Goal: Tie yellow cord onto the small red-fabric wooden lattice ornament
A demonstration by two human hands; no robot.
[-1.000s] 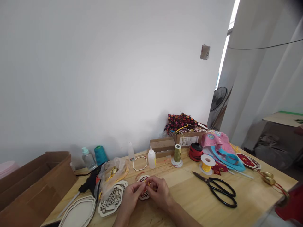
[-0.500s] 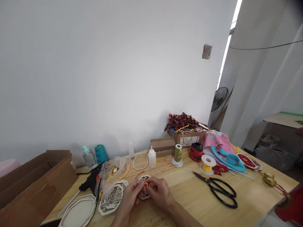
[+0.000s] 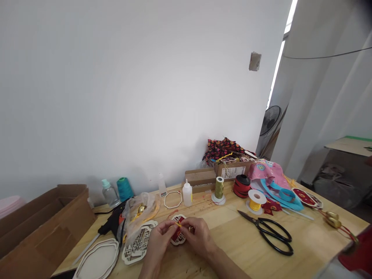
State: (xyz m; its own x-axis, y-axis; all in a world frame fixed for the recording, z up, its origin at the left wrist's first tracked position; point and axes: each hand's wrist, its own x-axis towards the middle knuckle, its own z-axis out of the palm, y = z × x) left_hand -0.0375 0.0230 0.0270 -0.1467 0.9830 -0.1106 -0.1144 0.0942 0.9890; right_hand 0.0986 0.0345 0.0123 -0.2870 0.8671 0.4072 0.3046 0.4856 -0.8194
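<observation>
My left hand (image 3: 158,239) and my right hand (image 3: 196,235) meet at the near middle of the wooden table (image 3: 232,248). Both are closed round a small red and white lattice ornament (image 3: 178,232), with a thin yellow cord (image 3: 178,224) pinched at its top. To the left of my left hand, white lattice cutouts (image 3: 136,244) lie flat on the table. Black scissors (image 3: 270,231) lie to the right of my right hand, apart from it.
A cardboard box (image 3: 37,228) stands at the left. A glue gun (image 3: 112,224), a plastic bag (image 3: 139,213), small bottles (image 3: 187,193), thread spools (image 3: 255,199) and red tape (image 3: 241,185) sit behind my hands. Pink cloth (image 3: 267,174) and gold bells (image 3: 331,219) lie right.
My fingers have shifted a little on the ornament, which has turned slightly between them. The view has drifted a bit. Nothing else on the table has moved.
</observation>
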